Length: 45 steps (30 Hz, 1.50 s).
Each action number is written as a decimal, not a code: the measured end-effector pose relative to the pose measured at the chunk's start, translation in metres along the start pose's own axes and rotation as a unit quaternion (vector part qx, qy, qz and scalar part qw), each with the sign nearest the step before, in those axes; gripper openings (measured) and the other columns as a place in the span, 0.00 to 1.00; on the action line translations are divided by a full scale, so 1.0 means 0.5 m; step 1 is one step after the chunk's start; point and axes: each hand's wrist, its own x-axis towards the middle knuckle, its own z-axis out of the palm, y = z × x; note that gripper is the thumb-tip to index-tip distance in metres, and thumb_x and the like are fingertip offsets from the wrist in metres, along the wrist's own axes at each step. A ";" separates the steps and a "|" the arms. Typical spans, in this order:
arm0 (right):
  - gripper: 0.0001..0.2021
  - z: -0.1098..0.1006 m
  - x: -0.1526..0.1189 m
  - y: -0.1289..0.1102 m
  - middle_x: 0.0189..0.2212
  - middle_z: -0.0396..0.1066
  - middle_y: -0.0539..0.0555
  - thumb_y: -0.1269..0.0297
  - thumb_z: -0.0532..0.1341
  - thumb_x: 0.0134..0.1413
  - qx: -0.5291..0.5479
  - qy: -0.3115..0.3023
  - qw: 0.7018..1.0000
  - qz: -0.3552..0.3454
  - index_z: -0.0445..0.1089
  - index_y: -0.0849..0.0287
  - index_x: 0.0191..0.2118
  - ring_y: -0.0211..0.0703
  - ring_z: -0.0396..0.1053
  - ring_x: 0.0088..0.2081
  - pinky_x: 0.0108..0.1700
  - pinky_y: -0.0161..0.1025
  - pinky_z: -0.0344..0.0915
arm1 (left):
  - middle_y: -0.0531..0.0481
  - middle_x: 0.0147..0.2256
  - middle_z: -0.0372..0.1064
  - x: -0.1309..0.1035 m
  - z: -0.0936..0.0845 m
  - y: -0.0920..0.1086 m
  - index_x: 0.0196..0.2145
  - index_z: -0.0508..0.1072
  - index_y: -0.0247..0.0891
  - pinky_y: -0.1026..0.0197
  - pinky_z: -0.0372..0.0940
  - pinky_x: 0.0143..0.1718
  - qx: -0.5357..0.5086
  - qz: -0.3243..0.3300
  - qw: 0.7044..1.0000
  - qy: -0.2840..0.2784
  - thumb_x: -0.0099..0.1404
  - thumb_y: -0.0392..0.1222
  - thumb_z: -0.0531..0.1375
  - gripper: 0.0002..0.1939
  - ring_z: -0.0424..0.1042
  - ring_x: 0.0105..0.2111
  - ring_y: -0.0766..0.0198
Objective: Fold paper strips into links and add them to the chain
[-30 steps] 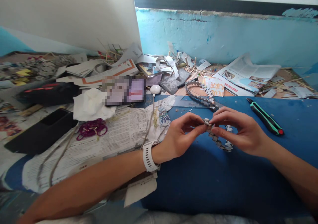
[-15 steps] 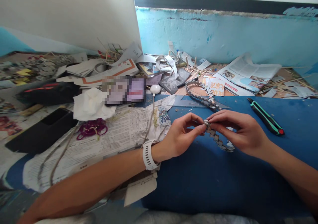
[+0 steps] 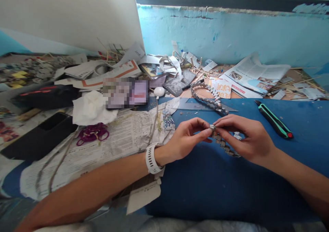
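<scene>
Between my two hands is a chain of folded paper links (image 3: 222,143), grey and zigzag, hanging in a curve above the blue table surface (image 3: 205,191). My left hand (image 3: 191,137) pinches its upper left end between thumb and index finger. On the same end, the thumb and fingers of my right hand (image 3: 246,136) are closed from the other side. The right hand hides part of the chain; a few pale links show beside its palm. Just beyond my hands lies another looped chain of folded paper (image 3: 203,101), partly over a clear set square (image 3: 187,105).
To the right lies a black and green utility knife (image 3: 275,119). Newspaper (image 3: 120,132), purple cord (image 3: 92,133), a crumpled tissue (image 3: 92,107) and a black case (image 3: 38,136) cover the left. Paper scraps and thin sticks (image 3: 199,72) line the wall.
My hands stay closed on the end of the paper chain with slight finger movement. The chain's lower part has shifted a little, and the whole view has moved slightly.
</scene>
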 end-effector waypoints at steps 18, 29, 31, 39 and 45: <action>0.05 0.011 -0.002 -0.010 0.40 0.81 0.54 0.66 0.68 0.62 0.022 0.052 0.998 0.039 0.79 0.51 0.42 0.48 0.80 0.42 0.44 0.44 0.79 | 0.47 0.39 0.74 -0.012 0.009 -0.012 0.41 0.76 0.34 0.61 0.76 0.45 0.103 0.108 0.988 0.042 0.66 0.42 0.69 0.10 0.76 0.41 0.63; 0.05 0.001 0.001 -0.011 0.35 0.80 0.53 0.61 0.72 0.57 0.095 0.076 0.990 0.077 0.80 0.52 0.39 0.46 0.79 0.37 0.41 0.41 0.80 | 0.46 0.42 0.77 -0.020 0.011 -0.011 0.45 0.80 0.38 0.59 0.78 0.46 0.159 0.178 0.969 0.067 0.66 0.39 0.70 0.11 0.79 0.43 0.61; 0.06 0.005 -0.001 -0.013 0.33 0.80 0.52 0.59 0.74 0.55 0.106 0.090 0.984 0.107 0.81 0.53 0.38 0.45 0.80 0.36 0.41 0.40 0.80 | 0.47 0.42 0.77 -0.022 0.012 -0.009 0.46 0.80 0.39 0.60 0.78 0.45 0.169 0.190 0.965 0.059 0.66 0.38 0.70 0.11 0.78 0.42 0.62; 0.13 0.008 0.011 0.008 0.34 0.83 0.51 0.58 0.78 0.47 0.288 0.050 0.926 0.241 0.81 0.53 0.39 0.45 0.83 0.36 0.39 0.36 0.81 | 0.46 0.42 0.78 -0.021 0.016 -0.008 0.45 0.81 0.38 0.62 0.79 0.43 0.171 0.196 0.964 0.060 0.64 0.38 0.71 0.11 0.79 0.42 0.62; 0.09 0.000 0.007 0.002 0.35 0.83 0.50 0.64 0.78 0.49 0.276 0.065 0.939 0.194 0.82 0.51 0.38 0.43 0.83 0.37 0.41 0.35 0.81 | 0.48 0.40 0.81 -0.024 0.017 -0.010 0.47 0.78 0.38 0.60 0.80 0.46 0.169 0.192 0.961 0.109 0.62 0.39 0.73 0.16 0.82 0.41 0.61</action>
